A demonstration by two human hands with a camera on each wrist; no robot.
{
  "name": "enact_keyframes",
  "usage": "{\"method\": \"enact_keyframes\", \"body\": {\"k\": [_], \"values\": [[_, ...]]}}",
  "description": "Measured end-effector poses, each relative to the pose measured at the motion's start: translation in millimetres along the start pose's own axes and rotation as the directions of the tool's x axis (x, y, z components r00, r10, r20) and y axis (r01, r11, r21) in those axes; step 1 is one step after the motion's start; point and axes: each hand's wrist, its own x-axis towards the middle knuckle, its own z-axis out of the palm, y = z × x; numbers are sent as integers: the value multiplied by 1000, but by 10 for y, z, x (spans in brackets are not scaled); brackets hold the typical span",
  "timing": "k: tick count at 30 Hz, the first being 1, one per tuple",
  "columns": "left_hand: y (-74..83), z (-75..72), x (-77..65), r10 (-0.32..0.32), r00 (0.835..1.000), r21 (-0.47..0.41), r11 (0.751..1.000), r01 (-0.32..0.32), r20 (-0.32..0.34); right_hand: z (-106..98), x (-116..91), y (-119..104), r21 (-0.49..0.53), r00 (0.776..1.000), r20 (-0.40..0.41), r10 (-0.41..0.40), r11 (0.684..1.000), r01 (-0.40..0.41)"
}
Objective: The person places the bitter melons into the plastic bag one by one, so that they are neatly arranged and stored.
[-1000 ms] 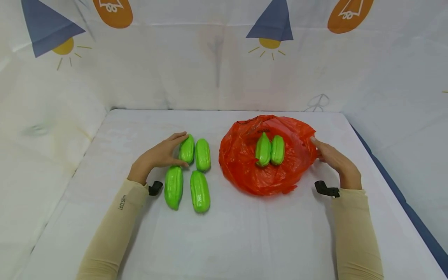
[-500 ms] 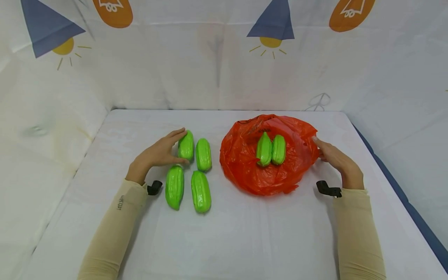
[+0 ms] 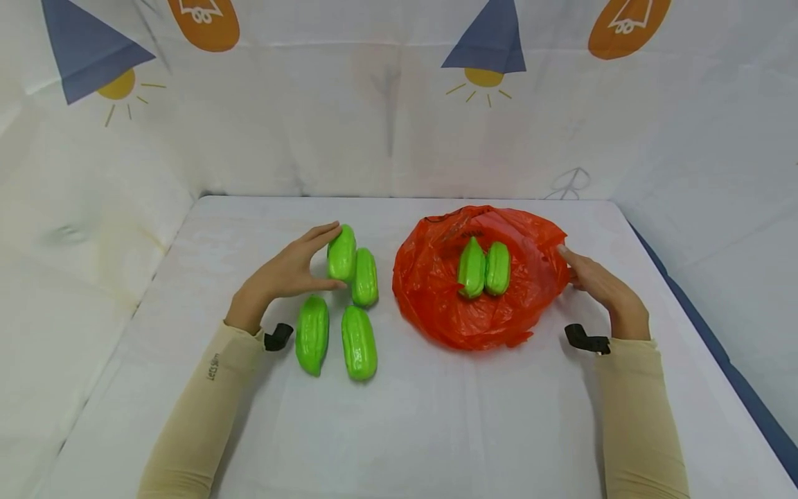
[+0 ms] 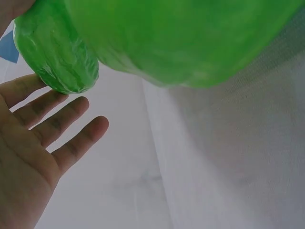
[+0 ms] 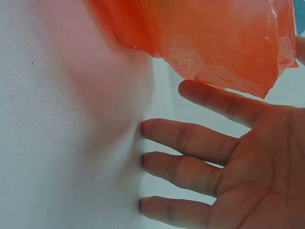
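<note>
My left hand (image 3: 280,269) pinches a glossy green ridged gourd (image 3: 341,254) between thumb and fingers, slightly raised at the table's left-centre. In the left wrist view this gourd (image 4: 57,52) hangs between thumb and fingertips, with the lower fingers spread. Beside it lies a second gourd (image 3: 365,278). Two more gourds lie nearer, one on the left (image 3: 312,336) and one on the right (image 3: 359,344). My right hand (image 3: 600,284) pinches the right edge of a red plastic bag (image 3: 430,305); in the right wrist view the bag (image 5: 224,47) meets thumb and forefinger, other fingers straight.
Two gourds, a pointed one (image 3: 471,269) and a blunter one (image 3: 497,269), rest side by side on the red bag. A white cloth covers the table (image 3: 424,430). Printed white sheeting (image 3: 337,118) stands behind and along the sides.
The left hand has taken hold of the far-left gourd and lifted it a little, moving it away and then right, close to its neighbour. The right hand stays at the bag's edge.
</note>
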Motion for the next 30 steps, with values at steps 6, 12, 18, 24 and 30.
{"method": "enact_keyframes", "body": {"k": [6, 12, 18, 24, 30], "values": [[47, 17, 2, 16, 1000, 0, 1000, -16, -13, 0, 11, 7, 8, 1000, 2, -9, 1000, 9], [110, 56, 22, 37, 999, -14, 999, -38, -25, -1, -4, -3, 3, 1000, 5, 3, 1000, -3], [153, 86, 34, 34, 999, -21, 999, -35, -25, 6, -19, -14, 12, 1000, 3, -2, 1000, 2], [187, 103, 65, 63, 998, -11, 998, -63, -29, 22, -17, -25, 18, 1000, -6, 16, 1000, -16], [311, 92, 212, 140, 989, 8, 990, -140, -47, 18, -28, -14, 18, 998, -20, 56, 998, -56]]}}
